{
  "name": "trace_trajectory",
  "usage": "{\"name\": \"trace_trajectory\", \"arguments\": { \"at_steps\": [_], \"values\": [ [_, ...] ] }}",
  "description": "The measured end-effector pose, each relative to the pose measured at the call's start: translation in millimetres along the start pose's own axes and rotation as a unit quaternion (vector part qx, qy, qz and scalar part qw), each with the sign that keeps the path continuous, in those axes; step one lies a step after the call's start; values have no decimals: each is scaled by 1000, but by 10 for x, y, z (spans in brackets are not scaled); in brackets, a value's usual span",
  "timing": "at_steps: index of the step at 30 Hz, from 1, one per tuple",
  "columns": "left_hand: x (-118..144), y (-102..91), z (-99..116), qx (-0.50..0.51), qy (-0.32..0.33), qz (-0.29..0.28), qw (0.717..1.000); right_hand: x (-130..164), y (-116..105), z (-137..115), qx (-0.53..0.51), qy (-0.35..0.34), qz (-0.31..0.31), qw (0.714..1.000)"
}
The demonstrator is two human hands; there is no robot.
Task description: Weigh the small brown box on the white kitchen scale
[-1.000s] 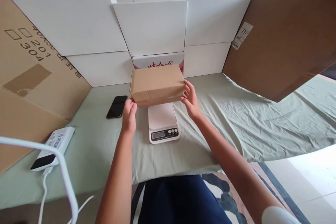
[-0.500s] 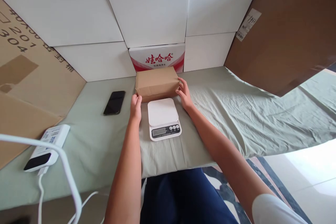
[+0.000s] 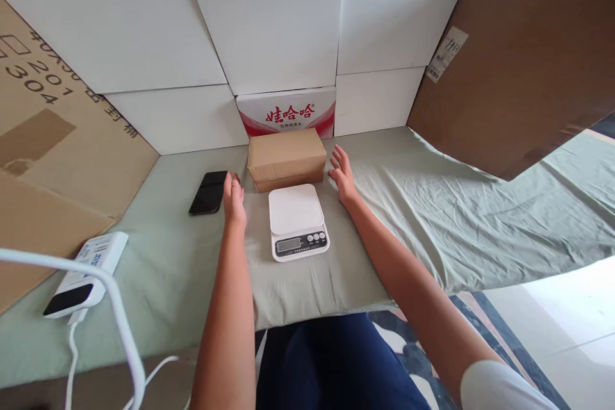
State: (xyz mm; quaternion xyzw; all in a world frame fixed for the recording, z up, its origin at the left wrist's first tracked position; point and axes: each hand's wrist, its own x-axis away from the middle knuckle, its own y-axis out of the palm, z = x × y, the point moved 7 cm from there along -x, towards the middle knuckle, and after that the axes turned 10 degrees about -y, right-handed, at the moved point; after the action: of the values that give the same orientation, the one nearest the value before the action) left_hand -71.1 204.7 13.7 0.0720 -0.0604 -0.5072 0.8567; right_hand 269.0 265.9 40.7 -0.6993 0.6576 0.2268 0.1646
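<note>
A small brown cardboard box [image 3: 287, 157] rests on the green cloth, behind a white digital kitchen scale [image 3: 296, 214] whose platform has nothing on it. My left hand [image 3: 234, 200] is to the left of the box, apart from it, fingers extended and holding nothing. Beside that hand lies a black smartphone [image 3: 208, 193], its right edge close to my fingers. My right hand [image 3: 343, 174] hovers just right of the box with fingers spread and a small gap between them. The scale's display looks blank.
White boxes [image 3: 269, 35] form a wall at the back, with a red-and-white printed carton [image 3: 288, 112] among them. Large brown cartons stand at the left [image 3: 48, 141] and right [image 3: 519, 64]. A white power bank [image 3: 91, 272] with a cable lies at the left on the green cloth [image 3: 163, 269].
Both hands have let go of the cardboard box and moved outward, the left towards the phone, the right slightly away. The box stays behind the scale. The camera view has tilted up slightly.
</note>
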Motion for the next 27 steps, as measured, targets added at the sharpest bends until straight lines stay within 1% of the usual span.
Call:
{"name": "trace_trajectory", "arguments": {
  "at_steps": [2, 4, 6, 10, 13, 17, 21, 24, 27],
  "values": [
    [22, 82, -24, -14, 4, -20, 1000, 24, 71, -75, -3, -15, -12, 1000],
    [38, 137, -19, -39, 24, -37, 998, 41, 129, -119, -1, -24, -27, 999],
    [46, 165, -7, -58, 42, -48, 996, 56, 177, -119, -2, -15, -45, 999],
    [43, 176, -12, -63, 53, -53, 995, 84, 245, -80, 0, 21, -76, 997],
    [53, 204, -24, -60, 63, -57, 995, 90, 262, -80, 3, 30, -86, 996],
    [89, 299, -20, -64, 67, -89, 992, 83, 266, -72, 12, 27, -89, 996],
    [169, 384, 101, -67, 90, -115, 987, 61, 289, -48, 5, 16, -94, 995],
    [251, 455, 207, -66, 111, -144, 981, 52, 330, -57, -19, 5, -114, 993],
    [298, 485, 244, -50, 108, -158, 980, 62, 337, -72, -23, 2, -119, 993]
  ]
}}
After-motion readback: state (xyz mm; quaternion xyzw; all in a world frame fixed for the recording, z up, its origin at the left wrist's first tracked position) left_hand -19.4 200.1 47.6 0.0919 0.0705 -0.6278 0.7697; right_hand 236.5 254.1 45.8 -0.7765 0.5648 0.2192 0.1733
